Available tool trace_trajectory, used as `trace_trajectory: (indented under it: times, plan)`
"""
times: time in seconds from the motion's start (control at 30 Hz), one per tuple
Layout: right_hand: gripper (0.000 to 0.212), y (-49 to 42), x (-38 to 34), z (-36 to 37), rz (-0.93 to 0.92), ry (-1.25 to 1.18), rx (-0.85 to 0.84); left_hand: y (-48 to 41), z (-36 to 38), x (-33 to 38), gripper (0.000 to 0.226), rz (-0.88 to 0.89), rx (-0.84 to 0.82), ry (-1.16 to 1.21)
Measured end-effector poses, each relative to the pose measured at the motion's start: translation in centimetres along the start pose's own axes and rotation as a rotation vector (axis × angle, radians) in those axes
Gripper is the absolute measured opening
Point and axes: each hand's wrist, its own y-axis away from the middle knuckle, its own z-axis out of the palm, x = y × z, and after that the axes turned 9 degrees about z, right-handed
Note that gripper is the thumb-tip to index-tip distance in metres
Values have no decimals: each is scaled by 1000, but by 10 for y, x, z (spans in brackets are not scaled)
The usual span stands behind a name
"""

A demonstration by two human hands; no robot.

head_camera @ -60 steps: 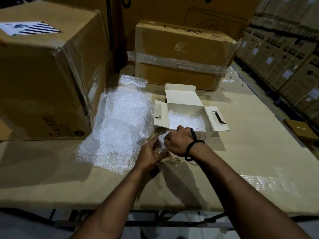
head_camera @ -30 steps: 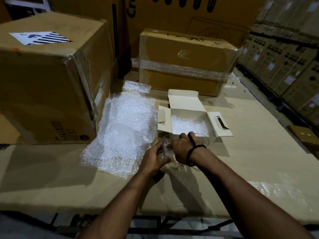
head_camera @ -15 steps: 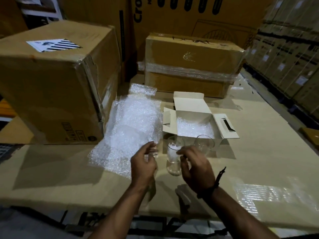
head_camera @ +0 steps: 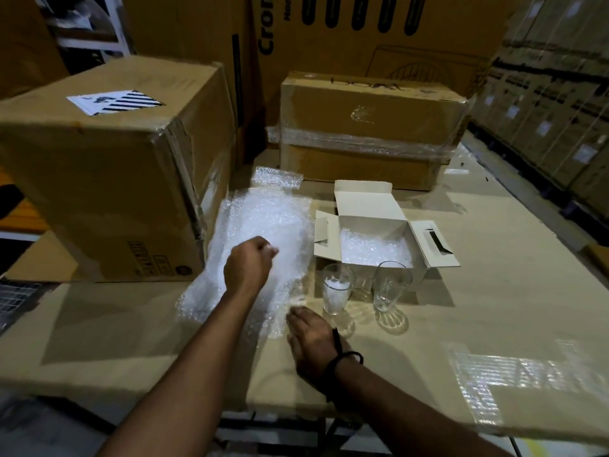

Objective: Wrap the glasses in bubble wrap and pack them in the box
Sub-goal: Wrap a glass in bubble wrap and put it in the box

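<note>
Head view of a cardboard-covered worktop (head_camera: 478, 308). A bubble wrap sheet (head_camera: 263, 219) lies spread left of centre, its left edge against a large taped carton (head_camera: 108, 166).

The left hand (head_camera: 248, 265) is over the middle of the sheet, seen from the back. Its fingers are curled and pinch a fold of the wrap at the fingertips. The right hand (head_camera: 308, 338), with a dark cord band (head_camera: 339, 357) at the wrist, lies low on the worktop. Its fingers are held fairly straight and reach the sheet's near right corner; it holds nothing.

Two clear glasses stand upright to the right of the sheet, just in front of the box and apart from both hands. The stuffed glass (head_camera: 336, 288), holding a wad of white wrap, is just beyond the right hand's fingertips. The empty glass (head_camera: 390, 288) stands further right, near the first but not touching it. Whether another glass stands between and behind them cannot be told.

The small white box (head_camera: 372, 209) sits open behind the glasses with its flaps spread, and its floor is lined with bubble wrap padding (head_camera: 372, 250). A small wrap offcut (head_camera: 276, 176) lies beyond the sheet's far edge. A film-banded carton (head_camera: 369, 127) stands behind the box.
</note>
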Motion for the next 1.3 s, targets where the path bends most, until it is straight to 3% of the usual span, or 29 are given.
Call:
trace_trajectory:
  times: [0.1,0.27,0.33,0.4,0.47,0.57,0.67,0.73,1.0,1.17,1.3]
  plan:
    - [47,2,-1,0,34,9,3,1,-9,-2,28,12,254,324]
    - [40,1,-9,-9,43,-142,104,26,-27,3,20,95,349,542]
    - [42,-6,-24,-29,237,-437,78,42,-31,1,26,128,375,545]
    - [54,-24,-50,-55,526,-945,-72,55,-33,-6,33,149,406,520]
    - [51,-51,-72,-75,725,-1337,-227,67,-35,-8,27,149,429,505]
    - [46,-90,-93,-99,899,-1634,-290,83,-38,-4,18,188,442,471]
    - [17,-116,-97,-115,965,-1640,-193,98,-41,-5,34,318,437,404]
    - [21,-124,-96,-128,909,-1606,-140,107,-41,-4,41,447,418,347]
    - [14,-102,-33,-216,527,-1768,-28,133,-3,56,18,807,317,145]
    - [20,-56,41,-264,635,-1698,304,143,41,116,21,1012,150,159]
    - [20,-10,115,-283,764,-1650,478,154,81,158,18,1053,-34,181]
